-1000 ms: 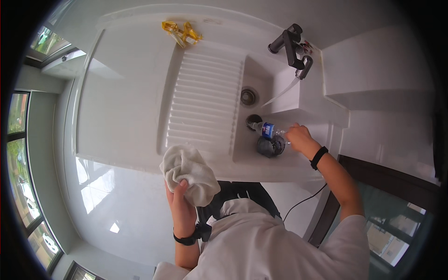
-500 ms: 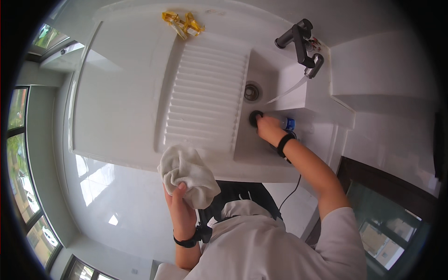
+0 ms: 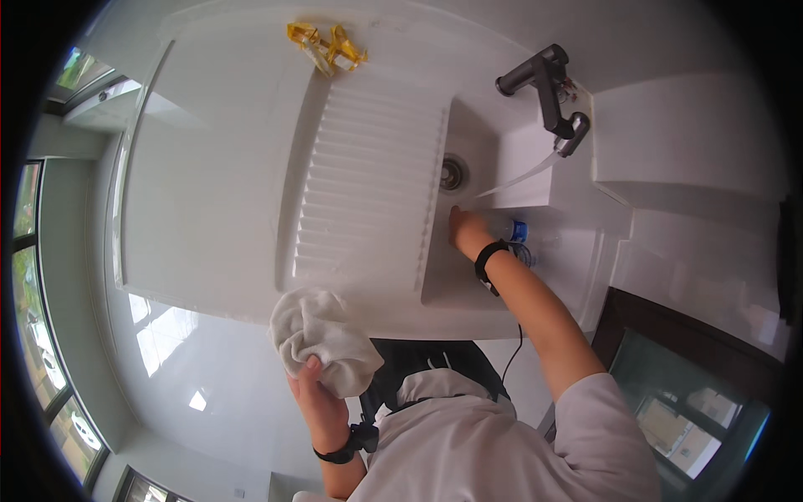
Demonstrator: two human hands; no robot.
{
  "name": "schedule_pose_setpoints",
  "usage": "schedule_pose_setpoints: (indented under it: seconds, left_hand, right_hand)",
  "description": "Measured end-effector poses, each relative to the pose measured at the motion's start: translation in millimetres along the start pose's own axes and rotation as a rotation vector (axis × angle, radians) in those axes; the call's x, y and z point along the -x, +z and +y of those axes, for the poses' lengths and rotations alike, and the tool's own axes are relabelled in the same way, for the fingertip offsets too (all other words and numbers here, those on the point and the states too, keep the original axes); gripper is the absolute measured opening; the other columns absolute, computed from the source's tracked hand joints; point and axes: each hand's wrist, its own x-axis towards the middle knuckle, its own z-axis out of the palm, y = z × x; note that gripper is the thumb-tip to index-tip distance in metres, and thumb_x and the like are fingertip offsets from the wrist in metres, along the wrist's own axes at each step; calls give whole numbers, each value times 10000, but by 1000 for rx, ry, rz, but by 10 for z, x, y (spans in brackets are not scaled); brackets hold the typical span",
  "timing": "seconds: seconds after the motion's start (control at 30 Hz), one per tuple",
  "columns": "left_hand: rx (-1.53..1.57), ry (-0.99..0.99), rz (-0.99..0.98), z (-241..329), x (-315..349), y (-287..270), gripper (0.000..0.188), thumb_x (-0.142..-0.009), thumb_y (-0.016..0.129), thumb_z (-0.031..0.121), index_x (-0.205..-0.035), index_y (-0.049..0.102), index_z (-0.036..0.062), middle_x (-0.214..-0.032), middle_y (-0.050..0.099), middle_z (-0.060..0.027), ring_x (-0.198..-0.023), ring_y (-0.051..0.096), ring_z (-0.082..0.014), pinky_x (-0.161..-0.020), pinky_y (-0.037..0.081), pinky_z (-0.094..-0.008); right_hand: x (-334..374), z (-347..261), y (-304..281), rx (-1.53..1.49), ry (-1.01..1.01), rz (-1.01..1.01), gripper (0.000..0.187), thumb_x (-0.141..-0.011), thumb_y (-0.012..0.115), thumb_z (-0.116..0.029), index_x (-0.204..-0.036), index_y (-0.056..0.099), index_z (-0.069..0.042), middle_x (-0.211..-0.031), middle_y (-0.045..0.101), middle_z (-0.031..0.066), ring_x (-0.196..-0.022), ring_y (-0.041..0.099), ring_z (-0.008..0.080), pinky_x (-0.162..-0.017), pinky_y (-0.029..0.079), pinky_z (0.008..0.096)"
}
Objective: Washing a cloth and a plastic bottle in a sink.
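Observation:
My left hand (image 3: 316, 407) grips a bunched off-white cloth (image 3: 322, 341) in front of the counter's near edge, its thumb pressed on top of the folds. My right hand (image 3: 468, 231) reaches down into the sink basin (image 3: 456, 284), just on the near side of the drain (image 3: 452, 173). Its fingers look curled and partly shadowed, and what they hold, if anything, is hidden. From the dark faucet (image 3: 552, 92) a thin stream of water (image 3: 523, 177) runs into the basin. Beside my right wrist a clear bottle with a blue label (image 3: 519, 231) lies partly covered.
Left of the basin is a ribbed white drainboard (image 3: 364, 184), joined to a wide pale counter (image 3: 209, 176). A crumpled yellow wrapper (image 3: 326, 43) lies at the counter's far side. A black cable (image 3: 514, 351) hangs past the near edge. Windows (image 3: 42, 309) line the far left.
The round black thing at my right fingers no longer shows. That hand has turned and shifted slightly. My left hand, with the cloth, sits a little lower and farther left in the picture.

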Motion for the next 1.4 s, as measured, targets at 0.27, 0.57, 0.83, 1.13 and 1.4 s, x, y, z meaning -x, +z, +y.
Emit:
schedule_pose_setpoints:
  seconds: [0.27,0.57,0.83,1.13,1.4]
  left_hand:
    - [-23,15,-164,162,-60,258,662,-836,678,229,-1399,420,-7,-1320,538,-139,-1212,539,-265,-1027,435,-386]
    - [-52,22,-117,171,94,252,671,-844,632,210,-1432,391,-5,-1362,511,-153,-1263,510,-277,-1056,423,-397]
    - [-51,110,-51,138,217,172,659,-852,618,221,-1428,391,-4,-1354,516,-146,-1250,519,-266,-1039,438,-392]
    - [-52,70,-11,34,280,219,634,-864,613,223,-1417,405,-8,-1343,523,-144,-1240,519,-263,-1036,430,-384]
    - [-37,60,-61,74,193,264,625,-869,626,230,-1408,419,-9,-1333,534,-137,-1236,523,-258,-1028,436,-382]
  right_hand:
    - [909,907,-1320,-381,-3,146,468,-757,645,-43,-1220,575,-36,-1058,693,223,-994,675,370,-843,528,436]
    - [812,1941,-2488,-913,28,172,428,-822,595,-108,-1250,578,-96,-1134,638,5,-913,574,94,-678,471,255]
    - [81,1924,-2598,-940,-182,387,423,-840,591,-154,-1258,580,-88,-1175,628,10,-879,575,96,-614,439,247]
    - [-287,1900,-2596,-743,-434,564,366,-846,597,-141,-1199,612,-43,-1128,677,79,-881,625,150,-710,513,291]
    - [432,1519,-1986,-632,-182,528,278,-905,612,-183,-1162,612,-76,-1118,677,116,-897,667,222,-728,537,385]
